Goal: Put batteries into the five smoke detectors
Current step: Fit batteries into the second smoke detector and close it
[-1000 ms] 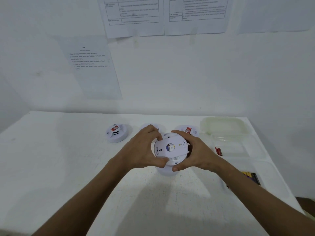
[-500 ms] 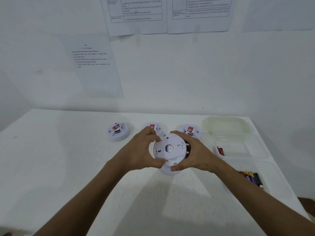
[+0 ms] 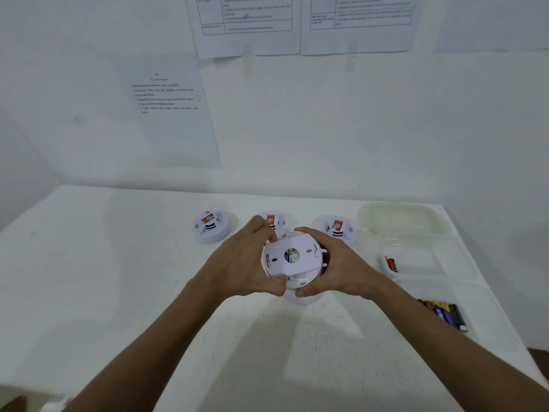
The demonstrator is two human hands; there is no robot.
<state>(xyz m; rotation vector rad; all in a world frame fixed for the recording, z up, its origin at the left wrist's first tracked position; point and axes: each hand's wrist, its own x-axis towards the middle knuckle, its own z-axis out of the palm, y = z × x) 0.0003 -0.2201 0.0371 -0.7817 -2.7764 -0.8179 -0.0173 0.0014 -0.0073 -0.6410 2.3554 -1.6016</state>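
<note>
Two hands grip one white smoke detector [image 3: 292, 260] above the table [image 3: 118, 278]: left hand [image 3: 246, 263] and right hand [image 3: 338, 267] curl round its sides. Three detectors [image 3: 212, 227] sit just beyond the fingers; batteries [image 3: 444, 312] lie right of the right forearm.

this looks like a plain test or training station in a lab or workshop room, not a home. a bare white worktop [image 3: 118, 292] is pushed into the corner of blank white walls [image 3: 386, 129]. printed sheets are taped to the wall: two ruled forms with tables [image 3: 246, 22] at the top and a short numbered instruction sheet [image 3: 169, 114] lower left, its text too blurred to read. identical white smoke detectors [image 3: 211, 227] stand in a neat row at the back of the worktop. to the right, clear plastic containers [image 3: 416, 257] sit beside a milky lid [image 3: 401, 218], and loose batteries [image 3: 442, 312] lie sorted near the edge.
</note>
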